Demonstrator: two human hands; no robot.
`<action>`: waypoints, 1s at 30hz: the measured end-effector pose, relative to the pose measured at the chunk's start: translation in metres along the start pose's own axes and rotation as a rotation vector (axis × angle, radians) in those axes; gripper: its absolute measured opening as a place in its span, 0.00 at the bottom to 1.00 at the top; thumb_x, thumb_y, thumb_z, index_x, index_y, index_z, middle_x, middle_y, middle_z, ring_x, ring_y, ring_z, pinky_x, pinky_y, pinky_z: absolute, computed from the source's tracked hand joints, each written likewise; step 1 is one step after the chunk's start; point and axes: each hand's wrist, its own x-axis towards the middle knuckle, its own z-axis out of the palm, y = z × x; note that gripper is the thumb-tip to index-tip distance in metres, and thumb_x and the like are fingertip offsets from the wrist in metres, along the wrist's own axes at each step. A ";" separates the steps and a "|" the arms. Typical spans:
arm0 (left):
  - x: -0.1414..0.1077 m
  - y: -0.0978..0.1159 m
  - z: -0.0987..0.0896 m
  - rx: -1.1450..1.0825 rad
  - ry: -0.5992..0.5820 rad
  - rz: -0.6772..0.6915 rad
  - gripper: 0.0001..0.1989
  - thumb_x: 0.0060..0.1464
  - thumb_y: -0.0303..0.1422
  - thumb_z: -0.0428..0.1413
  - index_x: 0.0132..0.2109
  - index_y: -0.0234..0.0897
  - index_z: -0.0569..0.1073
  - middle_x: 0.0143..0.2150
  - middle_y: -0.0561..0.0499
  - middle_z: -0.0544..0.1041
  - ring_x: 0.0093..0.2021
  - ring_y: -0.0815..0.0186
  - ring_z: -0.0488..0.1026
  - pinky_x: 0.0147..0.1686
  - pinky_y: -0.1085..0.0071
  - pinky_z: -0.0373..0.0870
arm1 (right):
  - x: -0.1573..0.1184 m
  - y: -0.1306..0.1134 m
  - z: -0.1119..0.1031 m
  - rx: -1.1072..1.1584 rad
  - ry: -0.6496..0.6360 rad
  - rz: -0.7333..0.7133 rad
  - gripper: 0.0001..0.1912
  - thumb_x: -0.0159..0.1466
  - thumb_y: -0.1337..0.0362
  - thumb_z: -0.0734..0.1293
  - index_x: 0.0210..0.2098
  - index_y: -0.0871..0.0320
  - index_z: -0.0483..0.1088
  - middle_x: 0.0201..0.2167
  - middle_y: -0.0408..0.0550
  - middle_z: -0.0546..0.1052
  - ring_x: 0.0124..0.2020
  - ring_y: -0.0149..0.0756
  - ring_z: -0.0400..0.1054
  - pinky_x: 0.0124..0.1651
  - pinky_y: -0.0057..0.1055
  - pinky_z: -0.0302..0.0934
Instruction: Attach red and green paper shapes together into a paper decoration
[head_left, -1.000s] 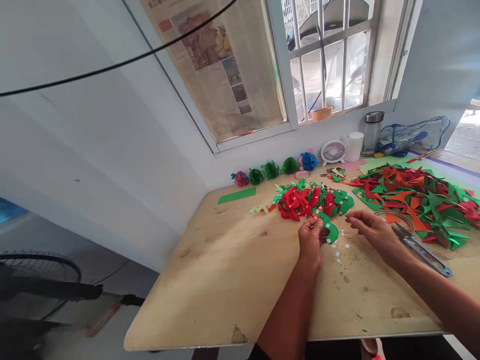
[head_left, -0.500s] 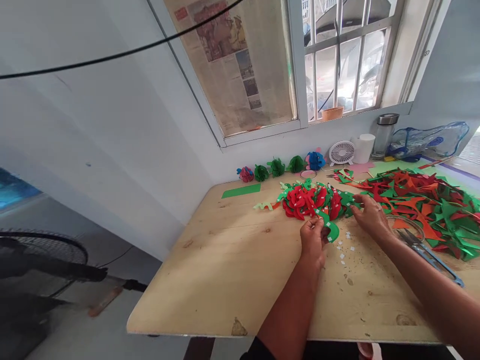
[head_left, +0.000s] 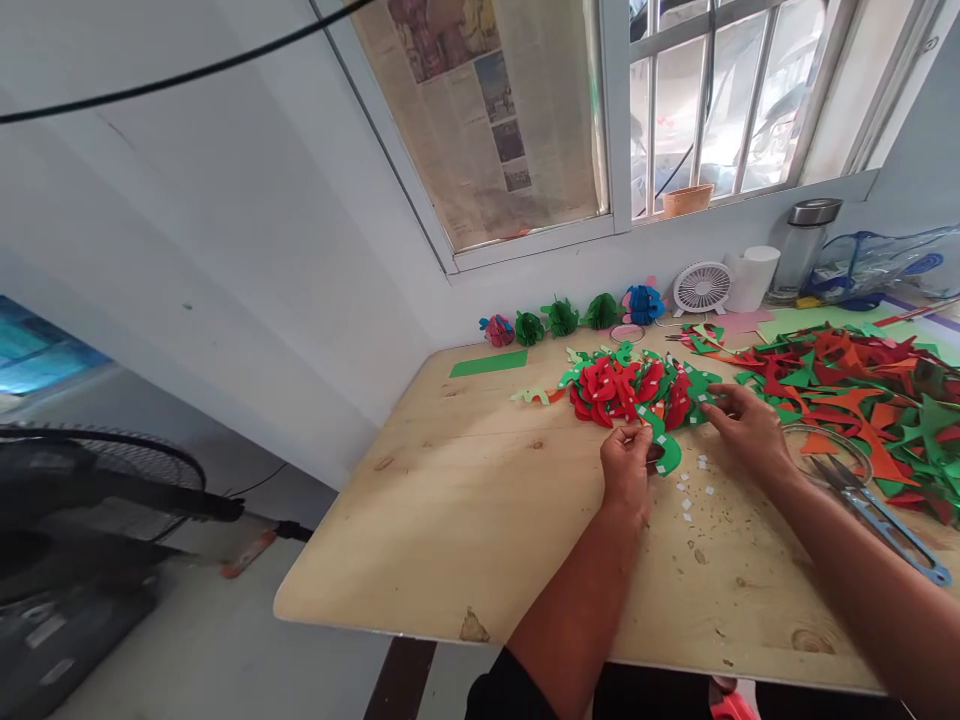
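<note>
My left hand (head_left: 627, 462) pinches a green paper cutout (head_left: 666, 455) with small white squares on it, held just above the table at the near edge of a pile of red and green paper cutouts (head_left: 611, 388). At the pile's right side is my right hand (head_left: 746, 428), thumb and forefinger drawn close together at a green cutout (head_left: 699, 384) dotted with white squares. Whatever lies between those fingertips is too small to make out. Loose white squares (head_left: 685, 505) are scattered on the wood between my forearms.
Paper scraps (head_left: 847, 390) cover the table's right side, with blue-handled snips (head_left: 885, 520) and a ring (head_left: 862, 455) before them. Folded paper figures (head_left: 561, 317), a small white fan (head_left: 702, 288) and a glass bottle (head_left: 806, 250) line the wall. A green strip (head_left: 489, 364) lies at back left.
The view has shifted a little downward and to the left. My left hand keeps the green cutout; my right thumb and forefinger have come closer together at the pile's edge.
</note>
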 end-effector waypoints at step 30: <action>-0.011 0.012 0.003 0.155 -0.136 0.128 0.14 0.36 0.39 0.62 0.25 0.34 0.70 0.17 0.54 0.68 0.16 0.73 0.65 0.19 0.75 0.62 | -0.023 -0.032 -0.004 0.402 -0.611 0.004 0.18 0.53 0.48 0.67 0.28 0.58 0.70 0.22 0.43 0.72 0.25 0.33 0.64 0.27 0.29 0.59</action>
